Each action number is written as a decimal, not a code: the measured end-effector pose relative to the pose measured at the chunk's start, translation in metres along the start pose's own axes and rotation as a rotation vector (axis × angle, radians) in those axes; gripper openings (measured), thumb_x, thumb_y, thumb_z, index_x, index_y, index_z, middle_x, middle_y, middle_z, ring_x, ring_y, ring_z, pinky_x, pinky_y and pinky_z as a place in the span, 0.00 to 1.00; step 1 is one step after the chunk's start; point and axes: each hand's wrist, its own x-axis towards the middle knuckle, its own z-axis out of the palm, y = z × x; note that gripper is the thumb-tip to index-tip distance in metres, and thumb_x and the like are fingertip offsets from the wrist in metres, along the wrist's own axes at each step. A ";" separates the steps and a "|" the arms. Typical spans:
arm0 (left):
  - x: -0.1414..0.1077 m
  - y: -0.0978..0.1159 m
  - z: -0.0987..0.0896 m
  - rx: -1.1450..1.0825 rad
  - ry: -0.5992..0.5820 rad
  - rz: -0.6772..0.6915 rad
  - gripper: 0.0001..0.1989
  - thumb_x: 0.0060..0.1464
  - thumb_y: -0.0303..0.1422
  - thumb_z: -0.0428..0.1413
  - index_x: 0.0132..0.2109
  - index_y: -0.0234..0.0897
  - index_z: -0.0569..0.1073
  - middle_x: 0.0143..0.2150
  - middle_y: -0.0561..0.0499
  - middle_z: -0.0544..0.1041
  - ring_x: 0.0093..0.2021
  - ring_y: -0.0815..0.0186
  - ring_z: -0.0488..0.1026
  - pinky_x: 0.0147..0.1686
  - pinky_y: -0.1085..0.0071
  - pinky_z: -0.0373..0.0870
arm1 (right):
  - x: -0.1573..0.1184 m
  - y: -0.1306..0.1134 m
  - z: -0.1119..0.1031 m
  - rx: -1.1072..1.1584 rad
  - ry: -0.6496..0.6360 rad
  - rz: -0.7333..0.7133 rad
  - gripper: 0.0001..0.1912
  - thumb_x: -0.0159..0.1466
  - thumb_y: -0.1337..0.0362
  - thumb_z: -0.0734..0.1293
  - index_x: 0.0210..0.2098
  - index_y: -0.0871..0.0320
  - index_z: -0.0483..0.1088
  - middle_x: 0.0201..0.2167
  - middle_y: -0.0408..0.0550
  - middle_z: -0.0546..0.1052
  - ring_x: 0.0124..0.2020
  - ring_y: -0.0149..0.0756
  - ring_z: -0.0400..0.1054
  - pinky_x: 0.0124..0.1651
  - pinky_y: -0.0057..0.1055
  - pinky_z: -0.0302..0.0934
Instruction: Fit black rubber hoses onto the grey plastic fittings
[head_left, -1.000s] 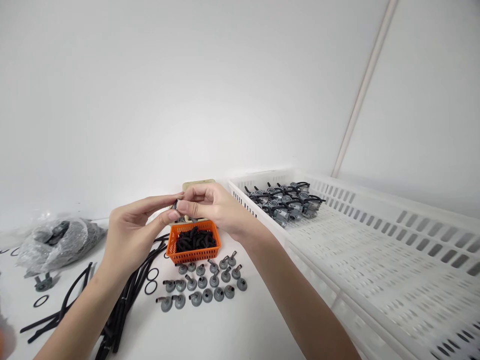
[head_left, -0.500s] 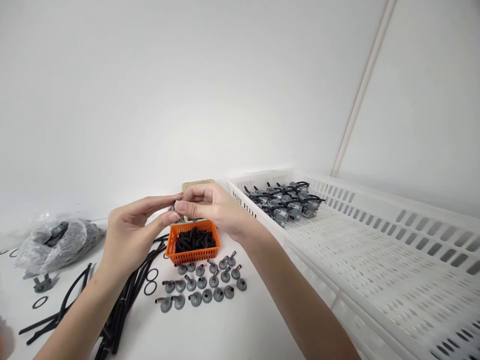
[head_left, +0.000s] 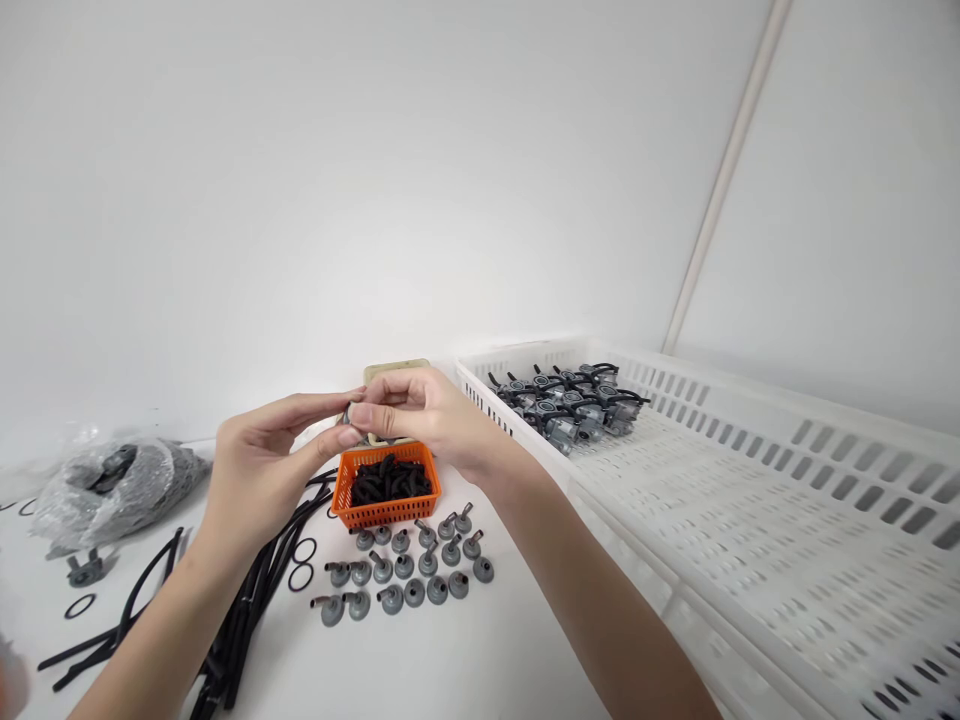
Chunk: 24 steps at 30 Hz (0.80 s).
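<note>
We're pinching a small, mostly hidden part (head_left: 347, 411) with our left hand (head_left: 255, 465) and right hand (head_left: 431, 415) — probably steadying it from both sides — near the orange basket (head_left: 390, 514) keeping black pieces (head_left: 390, 480) together; grey fittings (head_left: 392, 600) are sitting in rows, likely for easy reach.

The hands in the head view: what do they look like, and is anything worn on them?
Both the left hand and right hand are bare, with slender fingers. No gloves, rings, watch or bracelet show, and no sleeves cover the visible forearms.
</note>
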 end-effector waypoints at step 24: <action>0.000 0.003 0.000 0.009 -0.002 -0.026 0.11 0.42 0.32 0.67 0.37 0.40 0.81 0.39 0.49 0.83 0.42 0.57 0.80 0.49 0.59 0.77 | -0.001 -0.003 0.001 0.015 -0.013 0.030 0.20 0.50 0.49 0.74 0.25 0.59 0.70 0.27 0.44 0.72 0.32 0.31 0.65 0.36 0.30 0.58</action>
